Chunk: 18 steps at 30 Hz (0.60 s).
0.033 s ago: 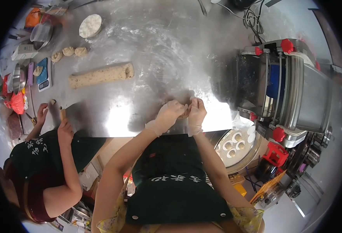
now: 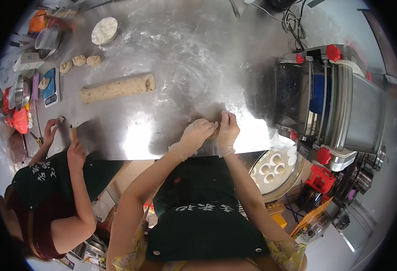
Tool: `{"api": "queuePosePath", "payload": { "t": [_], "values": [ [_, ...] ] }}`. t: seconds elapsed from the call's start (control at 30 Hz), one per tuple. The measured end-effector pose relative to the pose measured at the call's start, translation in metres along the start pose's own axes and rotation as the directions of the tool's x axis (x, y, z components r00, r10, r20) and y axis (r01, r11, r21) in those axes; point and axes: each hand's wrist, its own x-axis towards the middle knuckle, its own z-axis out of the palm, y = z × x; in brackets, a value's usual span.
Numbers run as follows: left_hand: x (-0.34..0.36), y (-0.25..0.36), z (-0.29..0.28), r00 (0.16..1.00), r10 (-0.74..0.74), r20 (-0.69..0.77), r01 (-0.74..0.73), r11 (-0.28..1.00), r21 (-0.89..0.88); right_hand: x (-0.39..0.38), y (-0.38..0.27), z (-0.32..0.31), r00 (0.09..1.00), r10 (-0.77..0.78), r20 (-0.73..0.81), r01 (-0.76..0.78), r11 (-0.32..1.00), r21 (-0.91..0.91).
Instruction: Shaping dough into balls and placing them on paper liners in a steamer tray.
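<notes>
My left hand (image 2: pixel 197 135), in a thin clear glove, curls around a small lump of brownish dough (image 2: pixel 214 133) at the table's near edge. Beside it my right hand (image 2: pixel 227 131), also gloved, has its thumb and fingers pinched together. Whatever lies between those fingertips is too small to make out. The lump is mostly covered by my fingers. Farther off to the left lies a thick, speckled dough log (image 2: pixel 118 88). Behind it several dough balls (image 2: pixel 79 59) sit in a row.
A co-worker at the left holds a scraper (image 2: pixel 73 133) near a digital scale (image 2: pixel 51 90). A flour bowl (image 2: pixel 104 30) stands at the back. At right is a roller machine (image 2: pixel 338 99); below it, a round tray (image 2: pixel 283 192) bears dough pieces on white papers.
My right fingertips have drawn slightly toward me, and a little more of the dough lump shows between my hands. The co-worker's left hand has shifted slightly.
</notes>
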Motion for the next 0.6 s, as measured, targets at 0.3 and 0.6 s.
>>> {"api": "queuePosePath", "payload": {
  "t": [0.3,0.6],
  "values": [
    [-0.021,0.001,0.030,0.996,0.024,-0.084,0.022,0.861,0.508,0.004,0.015,0.015,0.695,-0.718,0.031,0.579,0.535,-0.615],
    [-0.029,0.045,0.053,0.854,-0.404,-0.329,0.295,0.895,-0.334,-0.020,0.013,-0.011,0.995,-0.099,-0.019,0.093,0.974,-0.209]
  ]
}}
